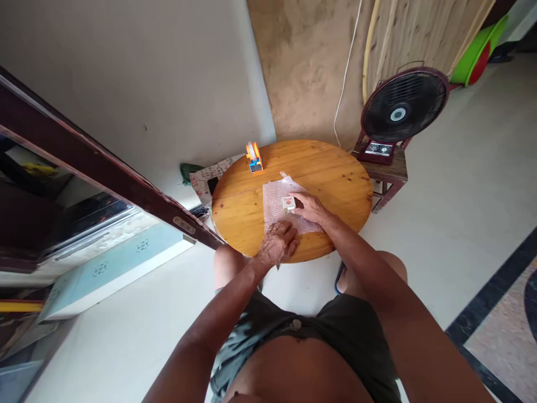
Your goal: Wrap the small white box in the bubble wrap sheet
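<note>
A sheet of bubble wrap (273, 202) lies spread on the round wooden table (335, 173). On its middle is a small white box (288, 204) with a red mark on its top face. My right hand (310, 207) reaches in from the right, with thumb and fingers gripping the box's right side. At the near edge of the wrap, my left hand (279, 242) is bent over it with curled fingers; the fingertips are partly hidden. An orange and blue tape dispenser (254, 157) stands at the table's far left edge.
A dark fan (405, 106) stands on a wooden stool (388, 173) right of the table. Behind the table is a wall with a hanging white cord (346, 78). Left are a dark phone-like object (212, 184) on printed cardboard (201, 182) and a dark frame post (126, 173).
</note>
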A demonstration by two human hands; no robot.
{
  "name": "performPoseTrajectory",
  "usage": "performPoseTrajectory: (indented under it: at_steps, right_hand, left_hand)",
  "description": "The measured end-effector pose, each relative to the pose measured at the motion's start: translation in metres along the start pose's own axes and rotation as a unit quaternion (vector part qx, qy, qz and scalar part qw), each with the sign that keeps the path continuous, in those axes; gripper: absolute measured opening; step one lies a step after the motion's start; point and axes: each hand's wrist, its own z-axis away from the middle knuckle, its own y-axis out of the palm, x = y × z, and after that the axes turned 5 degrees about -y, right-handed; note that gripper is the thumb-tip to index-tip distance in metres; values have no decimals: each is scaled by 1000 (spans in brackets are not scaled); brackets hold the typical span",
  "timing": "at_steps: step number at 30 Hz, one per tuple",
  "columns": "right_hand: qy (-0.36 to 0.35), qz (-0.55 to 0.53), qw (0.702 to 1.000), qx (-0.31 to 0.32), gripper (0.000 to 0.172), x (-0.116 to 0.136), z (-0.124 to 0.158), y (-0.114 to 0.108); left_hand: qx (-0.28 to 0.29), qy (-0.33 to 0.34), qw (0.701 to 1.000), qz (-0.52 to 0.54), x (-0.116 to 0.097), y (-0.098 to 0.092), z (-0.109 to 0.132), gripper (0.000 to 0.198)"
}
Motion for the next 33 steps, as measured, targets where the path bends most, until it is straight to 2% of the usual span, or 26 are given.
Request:
performPoseTrajectory:
  at_steps: [6, 11, 23, 33]
  right_hand:
    - [5, 1, 1000, -13, 58, -2, 1, 4]
    - [-4, 11, 1000, -16, 60, -1, 2, 4]
    - [3, 15, 1000, -12, 61, 1, 3, 3]
    - [-17, 3, 999, -30, 63, -6, 3, 5]
  left_hand:
    - [-8, -2, 1000, 14, 0, 0, 2, 34]
    - [-34, -44, 998, 16, 5, 6, 2, 36]
    - [-31, -20, 999, 3, 7, 5, 2, 31]
    - [-85, -3, 996, 27, 15, 15, 0, 28]
